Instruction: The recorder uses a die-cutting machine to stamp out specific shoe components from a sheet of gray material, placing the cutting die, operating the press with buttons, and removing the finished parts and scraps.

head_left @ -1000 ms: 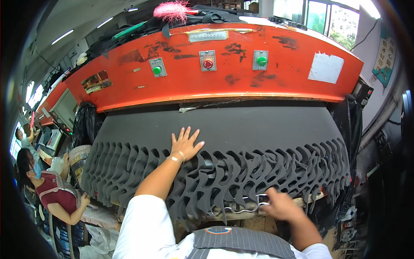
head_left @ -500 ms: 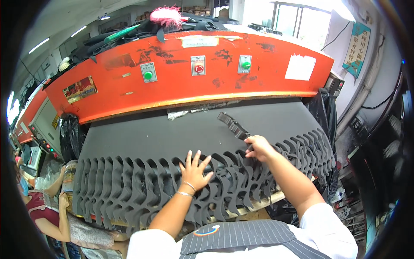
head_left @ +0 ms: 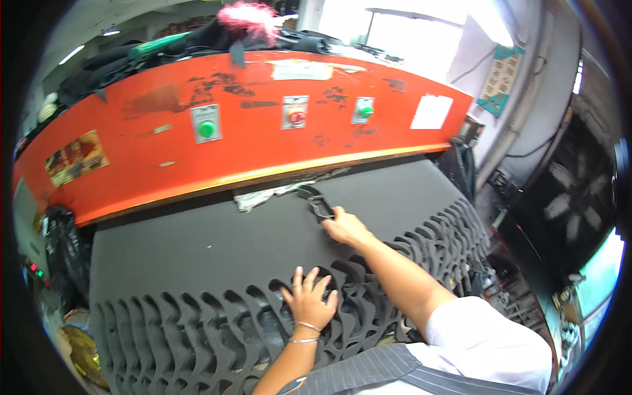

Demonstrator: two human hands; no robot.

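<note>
A dark grey foam-like sheet [head_left: 178, 247] lies before me, its near part cut into a web of curved strips [head_left: 155, 322]. My left hand [head_left: 311, 303] rests on the far edge of this web, fingers spread, holding nothing. Farther off, my right hand [head_left: 345, 227] grips the near end of a narrow, curved black cutting die [head_left: 318, 206]. The die is over the uncut part of the sheet, close to a crumpled whitish strip [head_left: 253, 197]. Whether the die touches the sheet I cannot tell.
Across the far side runs the orange beam [head_left: 250, 145] of a press, with green buttons [head_left: 207, 128] and a red button [head_left: 297, 118]. Black plastic bags [head_left: 66, 250] hang at its left end. A large dark fan [head_left: 569, 197] stands at the right.
My right hand has carried the cutting die away from me and leftward over the uncut sheet. My left hand stays spread on the cut edge. The view has shifted and tilted.
</note>
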